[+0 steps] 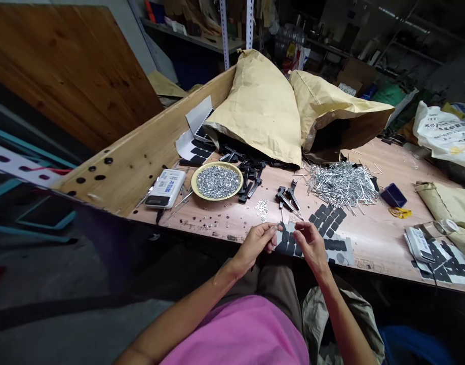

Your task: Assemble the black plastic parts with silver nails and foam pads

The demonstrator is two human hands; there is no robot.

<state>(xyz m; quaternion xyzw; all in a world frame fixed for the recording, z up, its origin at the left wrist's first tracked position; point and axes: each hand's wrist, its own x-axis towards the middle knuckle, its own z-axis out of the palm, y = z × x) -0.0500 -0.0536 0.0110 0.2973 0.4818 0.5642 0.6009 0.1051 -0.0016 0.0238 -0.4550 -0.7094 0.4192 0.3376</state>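
Observation:
Over the front edge of the table, my left hand has thumb and forefinger pinched together; whatever lies between them is too small to make out. My right hand is close by on the right, its fingers curved and thumb apart, with nothing visible in it. Beneath and behind both hands is a backing sheet bearing black adhesive pads. Just beyond stand black plastic parts with thin metal pins sticking out. A scatter of small metal washers or nuts lies left of them.
A yellow bowl full of small metal pieces and a white boxed device are on the left. Behind lie large paper sacks. To the right are a heap of metal pins, a dark blue tray and a second white device.

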